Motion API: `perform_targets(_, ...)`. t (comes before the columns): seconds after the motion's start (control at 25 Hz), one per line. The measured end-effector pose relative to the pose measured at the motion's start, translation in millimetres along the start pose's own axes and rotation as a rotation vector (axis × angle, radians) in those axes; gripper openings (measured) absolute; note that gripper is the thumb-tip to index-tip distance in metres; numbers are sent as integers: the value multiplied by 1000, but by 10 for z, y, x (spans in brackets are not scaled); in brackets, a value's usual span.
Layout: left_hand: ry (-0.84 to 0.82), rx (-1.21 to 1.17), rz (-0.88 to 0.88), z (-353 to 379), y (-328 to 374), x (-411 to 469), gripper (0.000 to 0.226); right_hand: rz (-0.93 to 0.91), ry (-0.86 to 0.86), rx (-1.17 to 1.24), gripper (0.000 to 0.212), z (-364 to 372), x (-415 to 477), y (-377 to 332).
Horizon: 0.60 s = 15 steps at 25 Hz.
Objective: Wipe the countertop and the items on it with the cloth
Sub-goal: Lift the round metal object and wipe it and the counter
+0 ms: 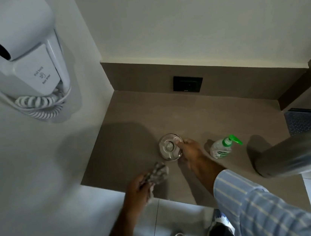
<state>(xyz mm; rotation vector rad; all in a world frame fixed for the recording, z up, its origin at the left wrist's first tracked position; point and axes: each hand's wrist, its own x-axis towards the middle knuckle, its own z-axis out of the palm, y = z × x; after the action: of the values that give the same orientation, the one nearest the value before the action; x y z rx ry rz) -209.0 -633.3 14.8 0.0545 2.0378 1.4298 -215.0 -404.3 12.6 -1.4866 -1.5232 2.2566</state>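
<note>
A brown countertop point(131, 121) fills the middle of the view. On it stands a clear glass point(169, 145), seen from above, and my right hand point(192, 153) grips its right rim with curled fingers. My left hand point(138, 187) holds a bunched grey patterned cloth point(158, 174) at the counter's front left edge, just left of the glass. A clear pump bottle with a green top point(223, 147) stands to the right of my right hand.
A white wall-hung hair dryer point(24, 56) with a coiled cord is mounted on the left wall. A black socket point(187, 84) sits in the backsplash. A blurred grey cylinder point(298, 154) lies at the right. White floor tiles show below the counter edge.
</note>
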Motion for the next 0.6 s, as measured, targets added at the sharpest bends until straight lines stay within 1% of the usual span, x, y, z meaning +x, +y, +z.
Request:
perform_targets(0.04, 56, -87, -23, -69, 72, 62, 21, 16, -1, -1, 18, -8, 47, 30)
perform_targets(0.12, 128, -174, -19, -135, 172, 192, 21, 32, 1, -13, 16, -4, 119, 43)
perform_targets(0.2, 133, -207, -39, -112, 211, 282, 21, 19, 2, -67, 17, 17, 209, 40)
perform_targets(0.24, 134, -191, -39, -82, 199, 316, 21, 2, 9, -122, 20, 35, 253, 43)
perform_targets(0.36, 169, -164, -25, -10, 125, 358, 27, -63, 29, -321, 38, 5, 511, 208)
perform_targets(0.44, 158, -121, -53, 0, 74, 362, 25, -82, 54, -429, 40, 6, 575, 238)
perform_targets(0.52, 157, 16, -45, 19, 43, 387, 26, -128, 84, -584, 38, 51, 368, 69)
perform_targets(0.56, 165, 178, 26, 27, 13, 415, 29, -165, 110, -651, 38, 58, 335, 48)
perform_targets(0.6, 165, 356, 150, 43, -8, 427, 33, -209, 148, -698, 38, 66, 303, 31)
